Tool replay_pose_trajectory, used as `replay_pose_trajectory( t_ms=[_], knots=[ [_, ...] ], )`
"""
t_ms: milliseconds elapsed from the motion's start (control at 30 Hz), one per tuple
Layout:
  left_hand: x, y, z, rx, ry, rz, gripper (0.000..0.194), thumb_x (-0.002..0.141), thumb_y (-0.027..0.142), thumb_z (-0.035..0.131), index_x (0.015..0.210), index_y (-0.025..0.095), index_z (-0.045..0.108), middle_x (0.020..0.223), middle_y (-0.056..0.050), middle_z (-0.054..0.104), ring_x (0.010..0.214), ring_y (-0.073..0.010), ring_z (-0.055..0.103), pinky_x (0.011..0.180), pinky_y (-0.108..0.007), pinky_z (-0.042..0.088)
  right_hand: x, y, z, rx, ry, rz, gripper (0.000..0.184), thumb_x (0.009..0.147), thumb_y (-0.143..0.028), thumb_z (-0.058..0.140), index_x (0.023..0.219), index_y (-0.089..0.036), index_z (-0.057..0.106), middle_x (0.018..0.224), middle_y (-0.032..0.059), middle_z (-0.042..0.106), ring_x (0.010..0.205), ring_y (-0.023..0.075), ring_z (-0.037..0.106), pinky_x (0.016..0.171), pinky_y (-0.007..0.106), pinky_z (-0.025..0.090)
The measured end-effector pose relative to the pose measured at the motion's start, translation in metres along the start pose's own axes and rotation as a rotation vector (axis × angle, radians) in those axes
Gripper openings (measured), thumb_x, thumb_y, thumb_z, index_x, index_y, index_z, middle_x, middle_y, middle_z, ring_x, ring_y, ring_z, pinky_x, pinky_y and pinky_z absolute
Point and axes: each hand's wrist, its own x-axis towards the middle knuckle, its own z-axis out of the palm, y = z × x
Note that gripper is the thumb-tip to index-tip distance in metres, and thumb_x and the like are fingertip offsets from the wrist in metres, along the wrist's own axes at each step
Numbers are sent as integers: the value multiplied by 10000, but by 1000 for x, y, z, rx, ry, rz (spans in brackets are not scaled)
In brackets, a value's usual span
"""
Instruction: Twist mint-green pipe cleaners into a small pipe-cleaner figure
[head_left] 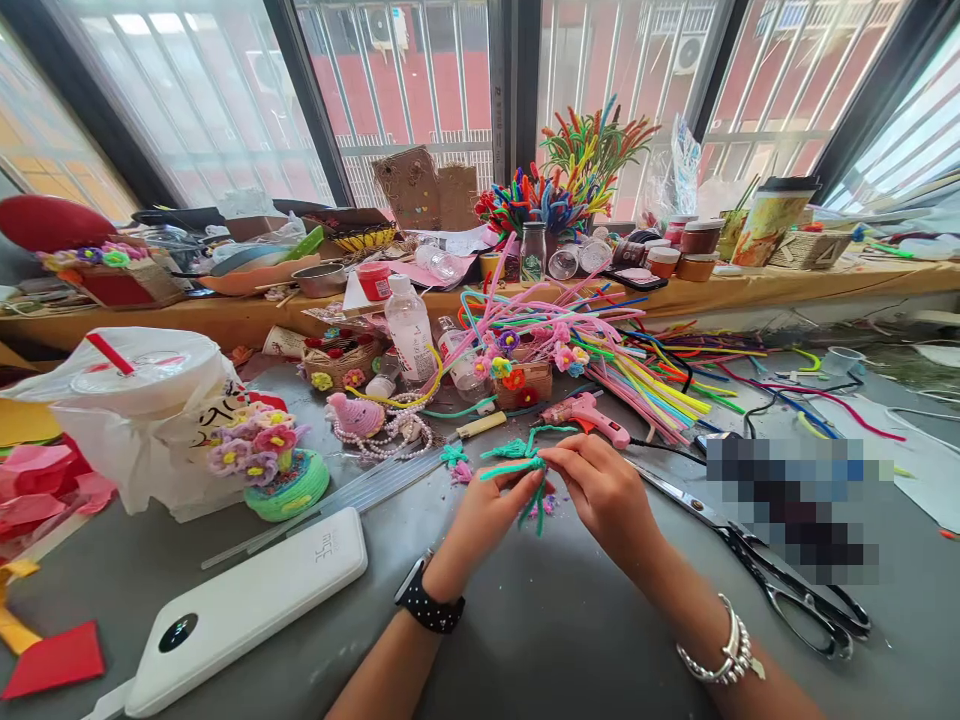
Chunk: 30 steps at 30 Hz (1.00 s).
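Observation:
Between my two hands is a piece made of green pipe cleaners [513,467], with loose ends sticking out above and below. My left hand [491,508] is closed around it, fingers pinched near its middle. My right hand [602,487] pinches the same piece from the other side, thumb and fingertips pressed together. Just behind lie a small green pipe-cleaner flower [453,456] and a pink one [460,473] on the grey table. A pink hot glue gun [587,418] rests beyond my right hand. Purple-pink bits lie partly hidden beneath the held piece.
Large black-handled scissors [750,560] lie to the right. A white power bank [251,610] and a bagged drink cup [150,400] stand on the left, near a pot of pipe-cleaner flowers [285,480]. Clear glue sticks [375,490] and a heap of colourful pipe cleaners [637,380] lie behind.

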Motion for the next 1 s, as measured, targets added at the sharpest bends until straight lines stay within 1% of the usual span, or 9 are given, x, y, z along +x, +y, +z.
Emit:
replay_pose_trajectory(
  t_ms=[133, 267, 433, 567, 667, 833, 933, 1000],
  knots=[
    [0, -1, 0, 139, -15, 40, 296, 764, 336, 497, 867, 129, 681, 777, -57, 685, 766, -199, 591, 706, -271, 447, 3, -1, -3, -69, -28, -16, 175, 817, -122, 471, 880, -139, 633, 754, 71, 626, 705, 195, 543, 645, 332, 449],
    [1, -1, -1, 233, -7, 79, 284, 777, 315, 473, 807, 122, 679, 769, -52, 668, 745, -193, 572, 688, -263, 430, 4, 0, -5, -48, -85, -56, 162, 818, -139, 476, 896, -133, 618, 782, 71, 642, 734, 199, 559, 699, 357, 450],
    [1, 2, -2, 165, -27, 105, 251, 770, 283, 478, 793, 134, 679, 727, -31, 658, 686, -166, 553, 646, -242, 425, 4, 0, -4, 29, -100, -71, 202, 826, -114, 445, 969, -97, 588, 823, 97, 630, 773, 194, 558, 702, 318, 476],
    [1, 5, -3, 102, -60, 105, 261, 775, 288, 482, 708, 121, 670, 679, -36, 637, 650, -149, 537, 633, -229, 413, 2, 1, -2, 53, -64, -72, 197, 835, -106, 435, 974, -99, 574, 823, 100, 621, 791, 194, 556, 725, 319, 476],
    [1, 5, -2, 80, -67, 97, 280, 773, 305, 488, 644, 125, 659, 653, -36, 628, 639, -145, 532, 636, -226, 409, 1, 1, -1, 58, -39, -31, 164, 840, -124, 437, 934, -120, 571, 812, 95, 606, 786, 189, 555, 716, 314, 476],
    [-1, 4, -1, 46, -34, 44, 281, 755, 341, 510, 690, 132, 687, 672, -42, 654, 658, -162, 552, 646, -240, 422, 1, 0, -1, 53, -47, 25, 119, 841, -140, 440, 833, -148, 558, 737, 66, 573, 714, 175, 548, 658, 296, 471],
    [-1, 5, 0, 70, -34, 55, 284, 762, 336, 504, 702, 131, 691, 673, -33, 651, 646, -154, 544, 623, -231, 413, 1, -2, -2, 47, -27, 34, 117, 836, -134, 443, 838, -152, 559, 755, 68, 569, 728, 175, 546, 667, 292, 467],
    [-1, 6, 0, 101, -30, 72, 273, 762, 323, 503, 695, 132, 686, 643, -16, 636, 604, -138, 522, 578, -218, 396, 1, -4, -2, 66, -20, 39, 121, 832, -123, 444, 846, -149, 561, 758, 68, 565, 729, 171, 545, 671, 286, 466]
  ],
)
